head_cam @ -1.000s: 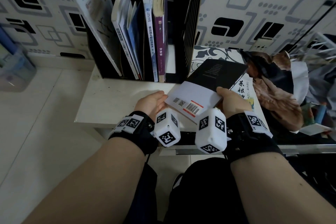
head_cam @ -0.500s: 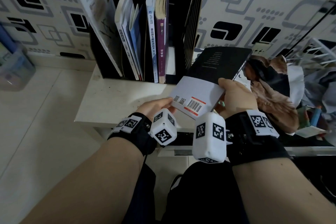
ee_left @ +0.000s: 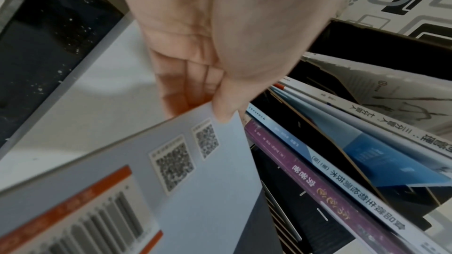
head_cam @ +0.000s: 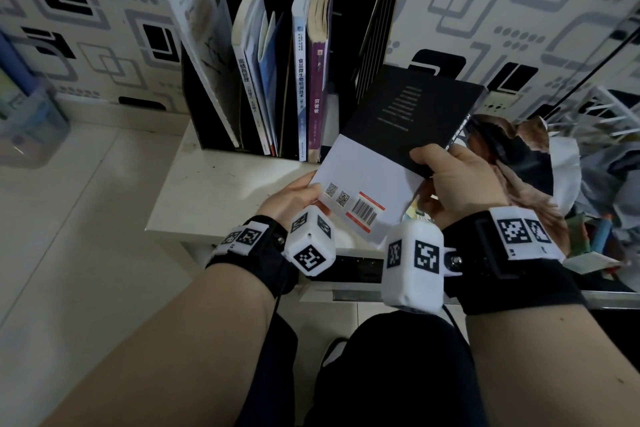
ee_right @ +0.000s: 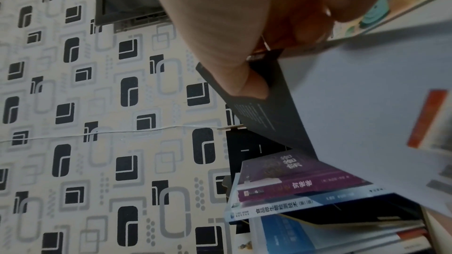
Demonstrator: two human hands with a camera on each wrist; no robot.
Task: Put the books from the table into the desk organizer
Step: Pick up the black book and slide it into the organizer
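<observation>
A person holds one book point(head_cam: 388, 146) in both hands, lifted above a white table point(head_cam: 214, 198) and tilted so its back cover faces up. The cover is black at the far end and pale grey at the near end, with two square codes and an orange-framed barcode. The left hand point(head_cam: 294, 196) pinches the near left corner: the thumb point(ee_left: 227, 111) lies on top of the cover and the fingers are tucked beneath it, as the left wrist view shows. The right hand point(head_cam: 457, 184) grips the right edge, thumb point(ee_right: 247, 82) pressed on the black part of the cover and the other fingers curled underneath. The book's far end sits just in front of the black desk organizer point(head_cam: 374, 21), which stands at the back of the table against a patterned wall point(head_cam: 519, 10). Several books already stand upright in the organizer, among them a purple book point(head_cam: 317, 80) and a blue-and-white one just left of it. Another book with a colourful cover point(ee_right: 381, 9) lies under the right hand. A brown crumpled cloth point(head_cam: 519, 163) lies to the right.
</observation>
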